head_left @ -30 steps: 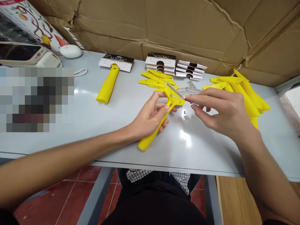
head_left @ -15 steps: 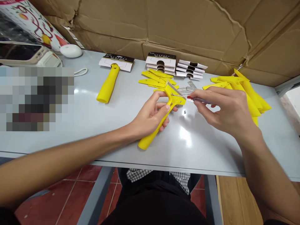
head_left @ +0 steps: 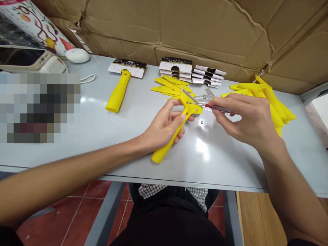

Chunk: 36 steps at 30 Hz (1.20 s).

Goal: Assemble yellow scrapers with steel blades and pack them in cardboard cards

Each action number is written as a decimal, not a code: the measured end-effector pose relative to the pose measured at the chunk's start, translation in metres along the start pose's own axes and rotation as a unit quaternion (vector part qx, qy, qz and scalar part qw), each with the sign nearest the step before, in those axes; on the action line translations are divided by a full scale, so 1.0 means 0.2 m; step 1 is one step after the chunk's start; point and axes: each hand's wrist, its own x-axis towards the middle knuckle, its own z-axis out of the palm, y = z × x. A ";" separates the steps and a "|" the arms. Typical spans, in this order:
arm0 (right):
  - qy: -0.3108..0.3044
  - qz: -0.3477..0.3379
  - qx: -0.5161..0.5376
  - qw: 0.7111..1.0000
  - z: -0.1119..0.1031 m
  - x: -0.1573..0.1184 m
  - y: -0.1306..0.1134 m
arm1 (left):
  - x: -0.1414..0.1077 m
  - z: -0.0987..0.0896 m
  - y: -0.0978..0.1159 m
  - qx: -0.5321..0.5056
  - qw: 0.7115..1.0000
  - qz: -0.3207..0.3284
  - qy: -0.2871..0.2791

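Crumpled cardboard (head_left: 205, 30) lines the wall behind a pale grey table (head_left: 128, 143), and the action sits right at its middle. Left hand (head_left: 164, 128) is wrapped tight around the handle of a yellow scraper (head_left: 176, 128), head tilted up and away, the butt of the handle resting on the tabletop. Right hand (head_left: 246, 119) pinches a small screwdriver (head_left: 217, 108) with a red collar, its thin shaft laid almost level and the tip pressed against the scraper's head. One tiny screw (head_left: 202, 122) lies loose just below that spot. Behind the head, metal blades (head_left: 206, 96) and yellow plastic covers (head_left: 170, 87); a heap of yellow handles (head_left: 269, 99) waits at right. Farther left lies a finished, carded scraper (head_left: 120, 85), with stacked cards (head_left: 175, 66) near the wall.
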 end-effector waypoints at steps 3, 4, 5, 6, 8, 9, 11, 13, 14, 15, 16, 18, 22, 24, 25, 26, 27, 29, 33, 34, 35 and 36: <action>-0.001 -0.001 -0.002 1.000 0.00 0.00 0.00 | 0.00 0.00 0.00 -0.002 1.000 -0.001 0.000; 0.000 0.000 -0.004 1.000 0.00 0.00 0.00 | 0.00 0.00 0.00 -0.003 1.000 -0.001 0.000; 0.002 -0.001 -0.005 1.000 0.01 0.00 0.00 | 0.00 0.00 0.00 -0.004 1.000 -0.002 0.000; 0.006 -0.005 -0.003 1.000 0.01 0.01 0.00 | 0.00 0.00 0.00 -0.004 1.000 -0.002 -0.001; 0.016 -0.018 0.004 1.000 0.02 0.01 0.00 | 0.00 0.00 0.00 -0.003 1.000 -0.003 -0.002; 0.021 -0.025 0.009 0.999 0.02 0.01 0.00 | 0.00 0.00 0.00 -0.002 1.000 -0.003 -0.002; 0.027 -0.031 0.017 0.999 0.02 0.01 0.00 | 0.00 0.00 0.00 0.002 1.000 -0.003 -0.001; 0.016 -0.018 0.022 0.999 0.01 0.01 -0.01 | 0.00 0.00 0.00 0.004 1.000 -0.002 0.000; 0.006 -0.005 0.024 1.000 0.00 0.01 -0.02 | 0.00 0.00 0.00 0.005 1.000 0.000 0.000; -0.005 0.011 0.027 1.000 -0.01 0.01 -0.03 | 0.00 0.00 0.00 0.004 1.000 0.002 -0.001; -0.013 0.026 0.031 0.999 -0.01 0.01 -0.03 | 0.00 0.00 0.00 0.002 1.000 0.006 -0.003; -0.008 0.041 0.035 0.999 -0.02 0.01 -0.03 | 0.00 0.00 -0.01 -0.001 1.000 0.012 -0.005; 0.062 0.019 -0.034 0.997 0.01 0.01 0.00 | 0.00 -0.01 -0.01 -0.002 1.000 0.015 -0.007; 0.076 0.018 -0.054 0.996 0.03 0.01 0.00 | 0.00 0.00 -0.01 -0.004 1.000 0.013 -0.006; 0.072 0.020 -0.050 0.996 0.03 0.01 0.00 | 0.00 0.00 -0.01 -0.004 1.000 0.011 -0.005; 0.065 0.023 -0.043 0.997 0.03 0.01 0.00 | 0.00 0.00 -0.01 -0.003 1.000 0.008 -0.003; 0.062 0.021 -0.030 0.997 0.03 0.02 0.00 | 0.00 0.00 -0.01 -0.001 1.000 0.005 -0.001; 0.068 0.009 0.005 0.998 0.03 0.03 -0.01 | 0.00 0.00 -0.01 0.002 1.000 -0.003 0.001; 0.060 -0.007 0.060 0.996 0.02 0.03 -0.01 | 0.00 -0.01 -0.02 0.005 1.000 0.002 -0.010; 0.048 -0.008 0.063 0.997 0.02 0.03 -0.02 | 0.00 -0.01 -0.02 0.007 1.000 0.002 -0.011; 0.039 -0.008 0.064 0.997 0.02 0.03 -0.02 | 0.00 -0.01 -0.02 0.008 1.000 0.002 -0.012; 0.032 -0.005 0.065 0.997 0.02 0.02 -0.02 | 0.00 -0.01 -0.02 0.008 1.000 0.001 -0.010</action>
